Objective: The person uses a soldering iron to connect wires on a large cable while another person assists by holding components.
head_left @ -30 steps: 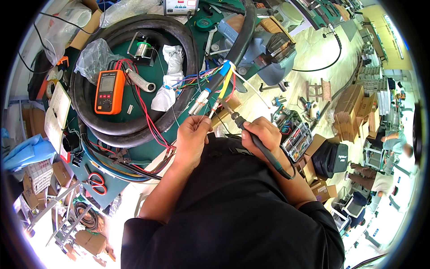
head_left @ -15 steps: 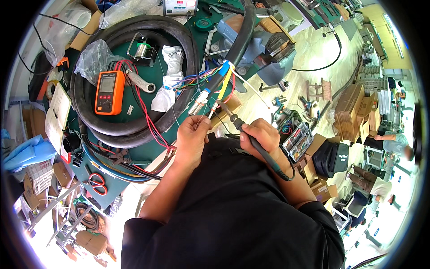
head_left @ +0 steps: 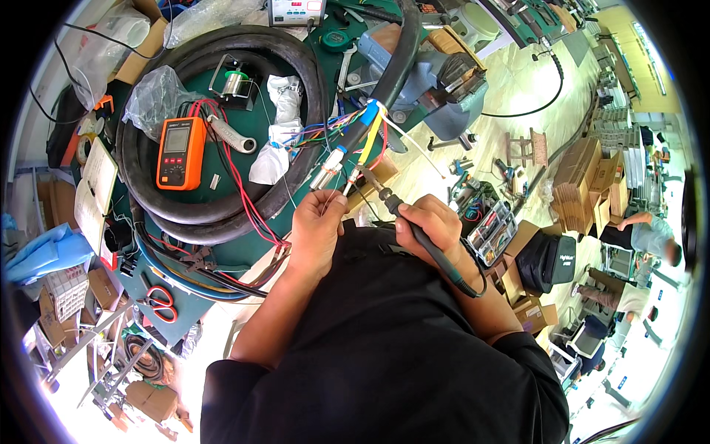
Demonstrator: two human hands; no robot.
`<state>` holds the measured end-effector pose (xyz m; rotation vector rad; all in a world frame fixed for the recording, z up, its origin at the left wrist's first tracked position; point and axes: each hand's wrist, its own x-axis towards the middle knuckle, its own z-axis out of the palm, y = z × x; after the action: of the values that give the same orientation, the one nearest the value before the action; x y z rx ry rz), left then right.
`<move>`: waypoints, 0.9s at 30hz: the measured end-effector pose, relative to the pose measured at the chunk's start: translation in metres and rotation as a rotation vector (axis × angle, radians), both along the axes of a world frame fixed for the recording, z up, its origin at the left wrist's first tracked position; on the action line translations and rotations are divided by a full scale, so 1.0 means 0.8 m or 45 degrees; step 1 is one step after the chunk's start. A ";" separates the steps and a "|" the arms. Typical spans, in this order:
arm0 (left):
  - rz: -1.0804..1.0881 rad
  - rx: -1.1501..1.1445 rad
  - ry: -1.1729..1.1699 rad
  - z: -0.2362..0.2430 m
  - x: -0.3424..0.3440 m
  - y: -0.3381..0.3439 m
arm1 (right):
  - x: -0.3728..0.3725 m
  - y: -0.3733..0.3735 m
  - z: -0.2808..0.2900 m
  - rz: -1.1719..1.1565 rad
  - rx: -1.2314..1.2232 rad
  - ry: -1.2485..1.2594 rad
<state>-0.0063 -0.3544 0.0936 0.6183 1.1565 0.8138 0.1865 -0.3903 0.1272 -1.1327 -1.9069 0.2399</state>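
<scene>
My left hand (head_left: pixel 316 229) pinches a thin wire and a slim white lead with a small metal end (head_left: pixel 353 180), just below a larger silver connector (head_left: pixel 325 170) on the thick black cable (head_left: pixel 392 78). Yellow, red and other coloured wires branch from that cable at a blue wrap. My right hand (head_left: pixel 429 226) is closed round the black handle of a soldering iron (head_left: pixel 388 197), whose tip is at or very near the small metal end; contact cannot be told.
An orange meter (head_left: pixel 177 152) lies within coiled black cable (head_left: pixel 133 170) on the green mat (head_left: pixel 166 277), near red-handled scissors (head_left: pixel 161 302), an open notebook (head_left: pixel 96 185) and a station (head_left: pixel 296 11). Right are a blue-grey vise (head_left: pixel 455 103), toolbox (head_left: pixel 492 233), cardboard stacks (head_left: pixel 573 181) and people (head_left: pixel 632 303).
My right hand and the soldering iron have shifted slightly left. My left hand stays about where it was. The people at the far right have moved a little.
</scene>
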 end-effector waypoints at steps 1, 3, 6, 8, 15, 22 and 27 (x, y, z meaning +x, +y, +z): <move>-0.002 -0.001 -0.004 0.000 0.000 0.000 | 0.000 -0.001 -0.002 -0.005 -0.010 0.002; -0.005 -0.002 -0.013 -0.001 0.000 0.000 | 0.001 -0.002 -0.003 -0.009 -0.019 0.003; -0.026 -0.031 0.008 0.003 -0.002 0.001 | 0.001 -0.002 -0.004 -0.006 -0.011 -0.006; -0.034 -0.030 0.004 0.001 -0.002 0.000 | 0.000 0.000 -0.001 0.001 0.003 -0.014; -0.057 -0.075 0.013 0.005 -0.002 0.003 | 0.001 0.000 0.002 0.008 -0.012 -0.016; -0.059 -0.082 0.027 0.004 0.000 0.003 | 0.001 0.001 0.004 -0.070 -0.048 0.076; -0.065 -0.079 0.031 0.002 0.000 0.002 | -0.002 0.006 0.005 -0.060 -0.052 0.059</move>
<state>-0.0062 -0.3526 0.0956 0.6057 1.1788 0.7261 0.1850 -0.3857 0.1314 -1.1882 -1.8396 0.2783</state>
